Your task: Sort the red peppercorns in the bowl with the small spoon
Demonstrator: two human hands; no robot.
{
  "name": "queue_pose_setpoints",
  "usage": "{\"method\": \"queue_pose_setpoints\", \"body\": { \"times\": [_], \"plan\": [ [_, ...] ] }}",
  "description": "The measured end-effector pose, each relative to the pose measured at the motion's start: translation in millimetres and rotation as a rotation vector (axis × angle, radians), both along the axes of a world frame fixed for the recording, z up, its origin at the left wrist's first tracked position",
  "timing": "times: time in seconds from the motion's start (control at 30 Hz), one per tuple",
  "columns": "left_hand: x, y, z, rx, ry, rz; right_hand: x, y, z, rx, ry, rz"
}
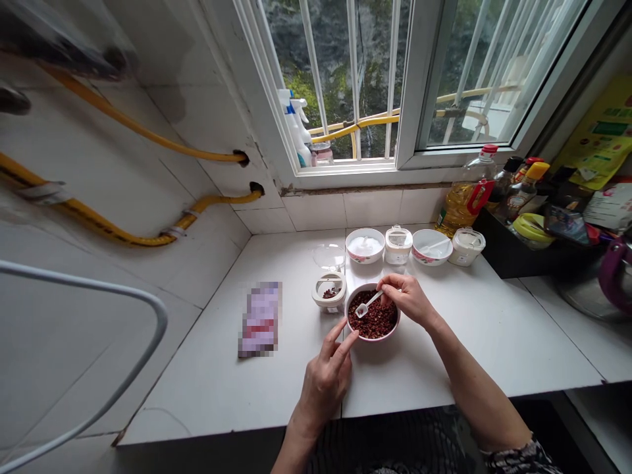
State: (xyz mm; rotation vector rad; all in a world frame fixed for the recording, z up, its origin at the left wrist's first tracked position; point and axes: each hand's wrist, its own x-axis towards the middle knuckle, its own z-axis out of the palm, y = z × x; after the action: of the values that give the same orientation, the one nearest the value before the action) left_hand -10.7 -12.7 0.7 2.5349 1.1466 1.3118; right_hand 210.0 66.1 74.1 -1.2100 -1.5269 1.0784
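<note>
A round bowl [374, 338] full of dark red peppercorn-like grains [376, 321] sits on the white counter. My right hand [405, 297] pinches the handle of a small white spoon [363, 310], whose scoop lies over the grains. At the bowl's left rim rest the fingertips of my left hand [330, 376], index and middle fingers stretched out and apart; it holds nothing. Just left of the bowl stands a small white-rimmed jar [328, 301] with some of the same grains inside. Behind that jar lies a clear round lid [328, 256].
Behind are a bowl of white powder [365, 247], a lidded jar [397, 243], another bowl [431, 249] and a second jar [467, 247]. A purple packet [261, 319] lies left. An oil bottle [464, 197] and a black bin [513, 253] with bottles stand right.
</note>
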Motion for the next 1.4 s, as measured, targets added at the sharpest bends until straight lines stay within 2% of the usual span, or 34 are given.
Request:
{"method": "queue_pose_setpoints", "body": {
  "times": [0.33,0.5,0.6,0.73,0.83,1.0,1.07,1.13,1.23,1.3,1.4],
  "plan": [
    [-1.0,0.5,-3.1,-0.014,-0.007,-0.015,1.0,1.6,-1.6,-0.02,0.029,-0.046],
    [0.7,0.4,-2.4,-0.027,-0.009,0.001,4.8,4.9,-1.3,-0.105,0.156,-0.031],
    [1.9,0.6,-1.6,-0.033,-0.019,0.006,5.7,6.3,1.1,-0.074,0.228,-0.057],
    [2.5,1.2,-2.3,-0.037,-0.022,0.002,-8.1,4.6,1.2,0.077,0.266,-0.128],
    [2.5,1.9,-3.8,-0.031,-0.02,0.005,-27.4,1.6,-2.2,0.238,0.201,-0.147],
    [3.1,3.0,-6.1,-0.012,-0.015,0.011,-46.6,-1.5,-5.7,0.664,-0.212,-0.059],
    [3.5,3.1,-6.3,-0.011,-0.011,0.016,-45.0,-2.8,-4.2,0.747,-0.286,-0.043],
    [3.5,3.1,-6.2,-0.019,-0.007,0.021,-38.5,-4.5,-1.3,0.71,-0.268,-0.09],
    [3.0,2.9,-6.0,-0.03,-0.007,0.023,-23.1,-6.9,2.8,0.537,-0.213,-0.188],
    [2.5,2.7,-5.8,-0.031,-0.008,0.022,-12.9,-7.2,3.7,0.45,-0.218,-0.197],
    [1.8,2.5,-5.5,-0.032,-0.007,0.019,-4.6,-5.8,1.6,0.413,-0.267,-0.186]
  ]
}}
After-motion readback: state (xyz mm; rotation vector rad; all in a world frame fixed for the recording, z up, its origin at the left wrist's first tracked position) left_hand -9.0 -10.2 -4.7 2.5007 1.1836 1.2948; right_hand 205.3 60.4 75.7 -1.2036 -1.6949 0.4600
